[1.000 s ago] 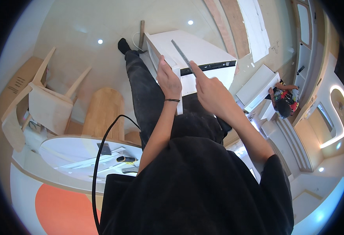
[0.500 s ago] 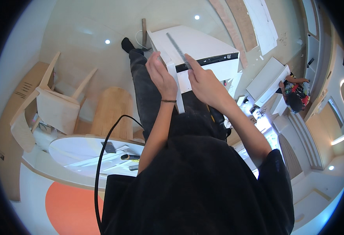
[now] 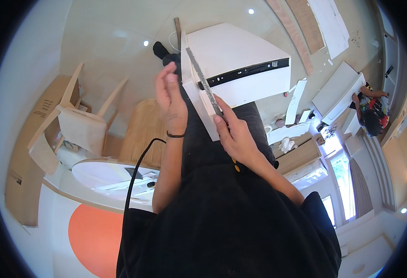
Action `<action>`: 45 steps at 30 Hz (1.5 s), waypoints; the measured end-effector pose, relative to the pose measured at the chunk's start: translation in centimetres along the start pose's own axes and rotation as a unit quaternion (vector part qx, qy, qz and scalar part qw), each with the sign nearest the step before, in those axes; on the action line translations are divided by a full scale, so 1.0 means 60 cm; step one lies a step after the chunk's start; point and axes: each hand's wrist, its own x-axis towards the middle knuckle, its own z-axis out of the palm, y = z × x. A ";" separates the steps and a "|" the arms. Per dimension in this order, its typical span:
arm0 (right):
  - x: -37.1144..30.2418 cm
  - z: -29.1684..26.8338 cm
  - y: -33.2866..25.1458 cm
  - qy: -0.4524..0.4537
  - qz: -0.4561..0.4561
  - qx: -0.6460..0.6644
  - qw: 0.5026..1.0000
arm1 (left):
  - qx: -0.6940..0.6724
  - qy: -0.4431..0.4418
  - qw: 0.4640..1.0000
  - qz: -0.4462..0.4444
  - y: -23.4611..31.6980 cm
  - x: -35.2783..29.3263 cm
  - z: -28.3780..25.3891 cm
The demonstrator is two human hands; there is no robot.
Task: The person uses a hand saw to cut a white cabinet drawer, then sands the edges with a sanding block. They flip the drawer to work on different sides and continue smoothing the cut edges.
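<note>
My right hand [image 3: 237,136] grips the lower end of a long narrow grey metal strip [image 3: 199,74], its surface worn and patchy. The strip slants up and left over the front edge of a white drawer-like box [image 3: 236,41]. Along the box's side runs a black drawer slide [image 3: 245,73]. Left of the white front panel [image 3: 209,123], my left hand [image 3: 171,99] is raised with fingers loosely apart, holding nothing. The box appears to rest by my legs in dark trousers; what supports it is hidden.
A pale chair [image 3: 80,125] and a wooden stool-like piece [image 3: 143,127] stand to the left, near a round white table [image 3: 92,178] with tools. Boards [image 3: 305,25] lie on the floor at upper right. Another person [image 3: 372,111] handles white panels at right. A black cable [image 3: 130,185] hangs beside me.
My right hand has come nearer to me with the strip, now gripping its lower end with the thumb showing. My left hand has moved left, away from the panel. The view has shifted.
</note>
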 end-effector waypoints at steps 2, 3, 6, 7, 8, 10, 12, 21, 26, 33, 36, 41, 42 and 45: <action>0.001 0.000 0.005 -0.009 0.007 0.001 1.000 | -0.023 -0.045 0.998 -0.024 -0.006 -0.011 0.011; 0.001 0.001 0.006 -0.012 0.011 0.000 1.000 | -0.015 -0.039 0.999 -0.009 -0.011 -0.018 0.017; 0.001 0.007 0.009 -0.005 -0.054 0.006 0.999 | -0.042 0.004 0.999 0.003 -0.026 -0.033 0.029; 0.000 0.009 0.009 -0.011 -0.043 0.007 0.999 | -0.037 0.000 0.999 0.009 -0.029 -0.035 0.029; -0.001 0.012 0.009 -0.024 -0.026 0.002 0.999 | -0.032 -0.002 0.999 0.014 -0.033 -0.037 0.027; -0.001 0.016 0.007 -0.028 -0.018 -0.008 0.999 | -0.021 -0.019 0.999 0.032 -0.036 -0.037 0.020; 0.003 0.019 0.004 -0.018 -0.028 -0.024 0.999 | -0.006 -0.049 0.997 0.056 -0.035 -0.035 0.009; 0.009 0.007 -0.036 0.021 -0.051 -0.185 0.981 | -0.059 -0.021 0.998 0.026 -0.039 -0.046 0.037; -0.002 0.003 -0.052 -0.020 -0.036 -0.268 0.963 | -0.008 -0.006 0.998 0.063 -0.056 -0.046 0.053; 0.005 -0.003 -0.094 -0.067 0.018 -0.404 0.912 | 0.013 0.001 0.998 0.061 -0.057 -0.044 0.052; 0.025 0.005 -0.111 -0.068 0.017 -0.436 0.897 | 0.022 -0.001 0.997 0.070 -0.056 -0.043 0.051; 0.044 0.010 -0.117 -0.080 -0.009 -0.455 0.887 | 0.031 -0.002 0.997 0.067 -0.053 -0.040 0.052; 0.041 0.010 -0.118 -0.108 0.034 -0.463 0.879 | 0.024 0.002 0.998 0.059 -0.052 -0.040 0.052; 0.037 0.014 -0.122 -0.054 -0.038 -0.461 0.885 | 0.023 0.003 0.999 0.046 -0.051 -0.041 0.054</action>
